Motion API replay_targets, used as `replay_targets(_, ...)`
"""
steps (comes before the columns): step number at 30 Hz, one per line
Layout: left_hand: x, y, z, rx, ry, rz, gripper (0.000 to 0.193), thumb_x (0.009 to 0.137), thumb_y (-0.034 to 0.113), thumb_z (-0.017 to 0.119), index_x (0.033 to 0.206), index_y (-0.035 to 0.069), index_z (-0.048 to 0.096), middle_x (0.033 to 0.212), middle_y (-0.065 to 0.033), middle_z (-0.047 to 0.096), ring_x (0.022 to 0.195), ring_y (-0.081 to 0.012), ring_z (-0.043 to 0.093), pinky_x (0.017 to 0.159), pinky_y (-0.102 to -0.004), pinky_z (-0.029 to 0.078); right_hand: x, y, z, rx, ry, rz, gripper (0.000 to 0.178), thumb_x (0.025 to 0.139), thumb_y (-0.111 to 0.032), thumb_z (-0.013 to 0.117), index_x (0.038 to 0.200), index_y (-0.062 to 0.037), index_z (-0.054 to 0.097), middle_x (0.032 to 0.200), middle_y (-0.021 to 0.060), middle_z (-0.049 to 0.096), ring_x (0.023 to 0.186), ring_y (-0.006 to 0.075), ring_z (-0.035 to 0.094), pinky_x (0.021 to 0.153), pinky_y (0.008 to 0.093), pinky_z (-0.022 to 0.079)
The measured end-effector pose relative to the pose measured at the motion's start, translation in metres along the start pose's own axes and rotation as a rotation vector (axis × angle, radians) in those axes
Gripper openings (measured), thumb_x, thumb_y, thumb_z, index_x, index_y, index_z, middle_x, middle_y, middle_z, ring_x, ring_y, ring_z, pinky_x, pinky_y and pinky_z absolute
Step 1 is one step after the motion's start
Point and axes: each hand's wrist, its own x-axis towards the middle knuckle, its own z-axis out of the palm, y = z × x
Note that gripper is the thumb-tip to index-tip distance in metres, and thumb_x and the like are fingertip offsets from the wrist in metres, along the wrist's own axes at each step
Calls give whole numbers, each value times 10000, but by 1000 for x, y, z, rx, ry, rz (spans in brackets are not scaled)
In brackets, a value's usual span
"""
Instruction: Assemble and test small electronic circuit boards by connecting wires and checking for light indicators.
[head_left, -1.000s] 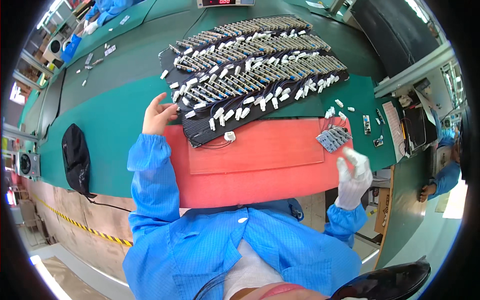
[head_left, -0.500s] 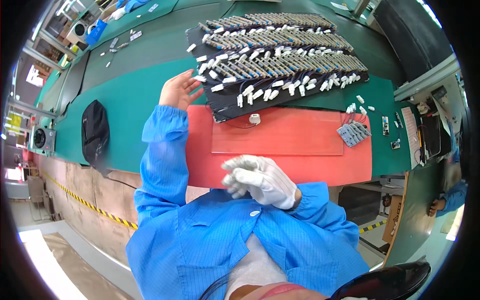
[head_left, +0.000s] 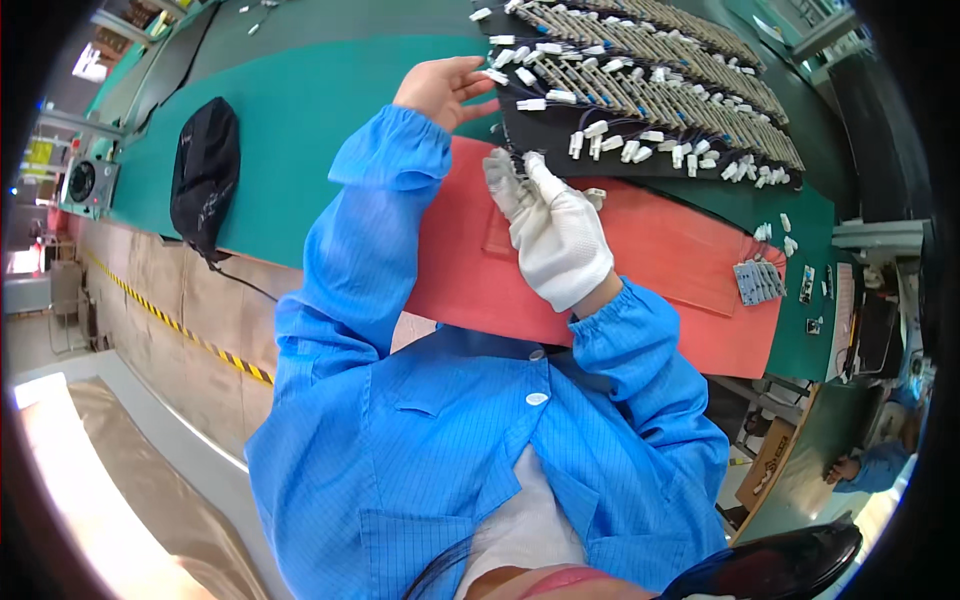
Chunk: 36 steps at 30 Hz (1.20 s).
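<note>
My left hand (head_left: 446, 92), bare, reaches to the left edge of the black board (head_left: 560, 165). Its fingers are stretched and apart, their tips by a white connector (head_left: 495, 76); contact is unclear. At the board's near left corner is my right hand (head_left: 558, 235), in a white glove. Thumb and fingers close around that dark corner, though the fingertips are partly hidden. Rows of narrow circuit strips (head_left: 610, 90) with white plugs and dark wires lie on the board. Another white connector (head_left: 596, 197) shows just beside the gloved hand.
Under my arms lies a red mat (head_left: 470, 290) with a clear flat plate (head_left: 690, 285). Grey-blue circuit boards (head_left: 760, 283) sit at its right end. A black bag (head_left: 205, 175) rests on the green table (head_left: 310, 110) at left. Another person's hand (head_left: 843, 468) is at far right.
My gloved right hand has gone from in front of my chest out to the board's near left corner. My left hand stays by the board's left edge. The whole view has shifted.
</note>
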Motion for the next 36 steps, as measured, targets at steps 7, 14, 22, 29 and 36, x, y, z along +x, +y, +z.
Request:
replay_targets(7,-1,-26,1,-84,32,83,345,880,157,542,1176,-17,505,1028,-111,580,957,-211,561,856,-401,483,1,5,7,-23,31,-39,207,947,-105,472,1105,18,523,1094,107,585,1014,198,579,911,273,474)
replay_targets(14,6,-32,-12,6,-132,51,418,858,105,591,1204,-86,452,1143,-236,539,916,-311,625,737,-358,536,17,20,9,19,-27,-153,205,940,-76,455,1086,54,519,1124,142,573,1079,238,557,971,306,457)
replay_targets(22,18,-42,-11,-22,-168,145,528,753,-89,635,1251,-68,459,1092,-186,583,896,-256,636,738,-311,562,-13,26,1,-422,-167,-247,322,932,-54,441,1229,69,444,1179,200,525,1075,251,559,952,337,465)
replay_targets(29,0,-36,-5,141,-124,175,483,801,-35,587,1265,-48,456,1118,-142,593,919,-239,633,700,-336,558,-35,-3,-5,-1731,-108,-1135,397,808,-30,637,1184,9,516,1142,153,566,683,176,637,559,264,520)
replay_targets(36,-10,-37,-3,212,-273,177,562,830,-13,546,1346,-54,329,1234,-167,499,1022,-256,578,670,-349,576,-23,-19,-8,-2066,-18,-953,435,775,-77,678,1188,-64,544,991,121,636,661,201,626,590,302,504)
